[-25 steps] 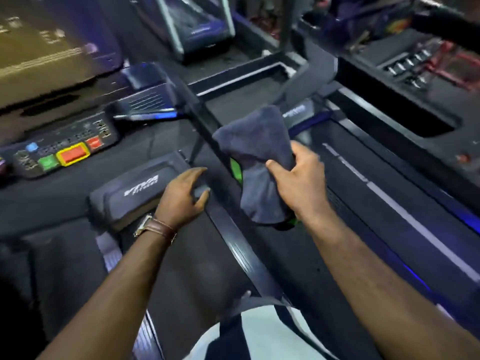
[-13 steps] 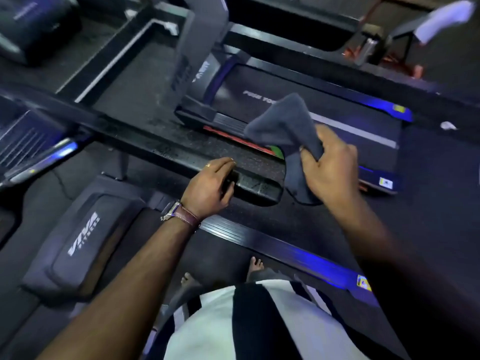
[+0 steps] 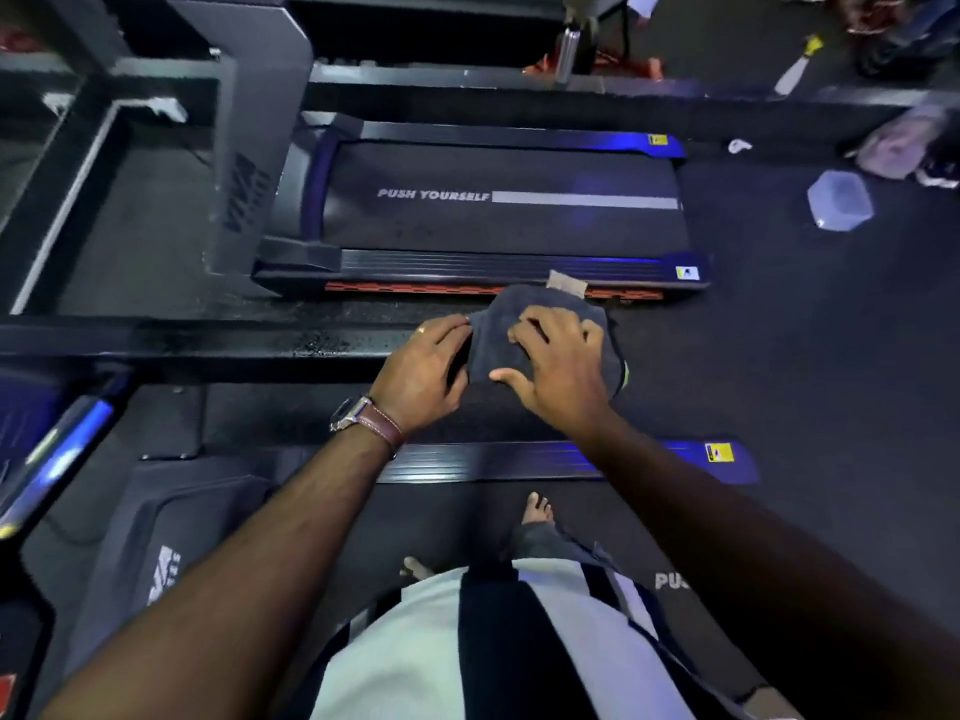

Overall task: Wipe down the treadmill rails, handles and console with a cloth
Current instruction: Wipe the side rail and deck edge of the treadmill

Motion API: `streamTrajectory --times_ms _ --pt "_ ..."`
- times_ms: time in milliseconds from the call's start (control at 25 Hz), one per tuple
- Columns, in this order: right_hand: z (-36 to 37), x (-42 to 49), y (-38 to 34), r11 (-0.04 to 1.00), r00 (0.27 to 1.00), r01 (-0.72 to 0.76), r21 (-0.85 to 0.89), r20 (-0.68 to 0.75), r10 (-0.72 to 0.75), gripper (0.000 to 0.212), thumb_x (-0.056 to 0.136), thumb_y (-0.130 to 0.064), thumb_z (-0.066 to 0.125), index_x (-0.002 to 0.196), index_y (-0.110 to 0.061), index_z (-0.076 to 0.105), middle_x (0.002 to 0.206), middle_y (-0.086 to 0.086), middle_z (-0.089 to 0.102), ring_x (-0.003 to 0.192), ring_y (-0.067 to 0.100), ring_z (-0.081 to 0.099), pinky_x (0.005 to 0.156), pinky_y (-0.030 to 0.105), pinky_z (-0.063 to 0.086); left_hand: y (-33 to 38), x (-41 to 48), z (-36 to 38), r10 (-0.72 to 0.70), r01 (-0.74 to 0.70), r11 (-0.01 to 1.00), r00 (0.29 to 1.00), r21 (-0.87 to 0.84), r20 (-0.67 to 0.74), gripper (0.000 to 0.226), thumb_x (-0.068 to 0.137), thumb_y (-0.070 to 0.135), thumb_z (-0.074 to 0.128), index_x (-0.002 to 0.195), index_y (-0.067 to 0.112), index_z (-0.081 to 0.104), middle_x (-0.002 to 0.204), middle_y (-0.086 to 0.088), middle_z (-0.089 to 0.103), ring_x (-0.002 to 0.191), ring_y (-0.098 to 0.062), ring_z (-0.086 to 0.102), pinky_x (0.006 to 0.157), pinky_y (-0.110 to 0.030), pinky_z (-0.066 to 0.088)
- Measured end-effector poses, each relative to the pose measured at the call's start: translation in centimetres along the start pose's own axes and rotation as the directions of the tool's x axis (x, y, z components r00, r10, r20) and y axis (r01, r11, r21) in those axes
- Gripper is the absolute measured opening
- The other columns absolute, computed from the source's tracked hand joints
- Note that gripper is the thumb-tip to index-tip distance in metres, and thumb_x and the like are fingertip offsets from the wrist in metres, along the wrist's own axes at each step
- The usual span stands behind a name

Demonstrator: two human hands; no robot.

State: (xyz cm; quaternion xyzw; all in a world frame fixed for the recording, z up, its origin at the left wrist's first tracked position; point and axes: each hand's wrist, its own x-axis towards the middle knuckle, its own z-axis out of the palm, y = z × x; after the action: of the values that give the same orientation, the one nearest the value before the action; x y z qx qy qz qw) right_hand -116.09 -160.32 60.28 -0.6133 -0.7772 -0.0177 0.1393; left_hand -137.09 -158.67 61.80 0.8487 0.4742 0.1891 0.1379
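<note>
Cloth (image 3: 546, 307) is risking sliding off the handrail (image 3: 234, 341) end: right hand (image 3: 561, 376) is pressing it spread-fingered, not gripping, left hand (image 3: 421, 371) lying flat on the handrail alongside.

Dark gym floor (image 3: 805, 330) at right, strewn with a clear plastic container (image 3: 840, 200), a small white scrap (image 3: 739, 146) and a pinkish crumpled bundle (image 3: 901, 142). Farther back, a steel bottle (image 3: 567, 53) standing upright. Alongside, a neighbouring treadmill (image 3: 498, 226), belt lettered "PUSH YOURSELF".
</note>
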Motion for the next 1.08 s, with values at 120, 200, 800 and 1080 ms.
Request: streamTrajectory --times_ms 120,200,800,1080 --pt "-0.3 1.9 0.2 0.997 0.992 0.033 -0.063 0.127 -0.025 0.051 0.093 -0.062 0.041 0.128 -0.028 0.054 0.130 0.001 0.060 0.122 0.024 0.053 0.096 0.051 0.035 -0.5 0.1 -0.2 -0.010 0.010 1.000 1.000 -0.006 -0.001 0.048 0.077 0.009 0.067 0.122 -0.002 0.057 0.125 -0.017 0.057 0.112 -0.032 0.056 0.100 -0.036 0.045" --pt "-1.0 4.3 0.2 0.993 0.959 -0.116 0.030 0.265 0.104 0.052 0.097 -0.064 0.028 0.122 -0.031 0.059 0.117 0.001 0.068 0.113 0.027 0.059 0.096 0.048 0.039 -0.5 -0.1 -0.2 -0.012 0.012 1.000 1.000 0.004 -0.009 0.043 0.080 0.012 0.066 0.120 -0.001 0.059 0.123 -0.016 0.058 0.110 -0.031 0.056 0.099 -0.035 0.045" --pt "0.5 9.1 4.8 0.574 0.626 -0.667 0.474 0.775 0.087 0.049 0.083 -0.059 0.063 0.102 -0.016 0.077 0.104 0.007 0.075 0.094 0.024 0.070 0.087 0.037 0.055 -0.1 0.6 0.9 -0.152 0.150 0.988 0.982 -0.027 -0.109 0.029 0.090 0.025 0.061 0.109 0.004 0.066 0.114 -0.009 0.064 0.103 -0.025 0.059 0.089 -0.036 0.051" --pt "0.9 9.6 5.1 0.658 0.718 -0.400 0.638 0.664 -0.207 0.030 0.090 -0.045 0.066 0.112 -0.026 0.075 0.113 -0.014 0.070 0.101 0.005 0.065 0.091 0.024 0.048 0.3 0.9 1.6 -0.231 0.225 0.973 0.956 -0.052 -0.179 0.025 0.085 0.021 0.069 0.104 0.005 0.069 0.109 -0.007 0.067 0.097 -0.024 0.063 0.085 -0.032 0.052"
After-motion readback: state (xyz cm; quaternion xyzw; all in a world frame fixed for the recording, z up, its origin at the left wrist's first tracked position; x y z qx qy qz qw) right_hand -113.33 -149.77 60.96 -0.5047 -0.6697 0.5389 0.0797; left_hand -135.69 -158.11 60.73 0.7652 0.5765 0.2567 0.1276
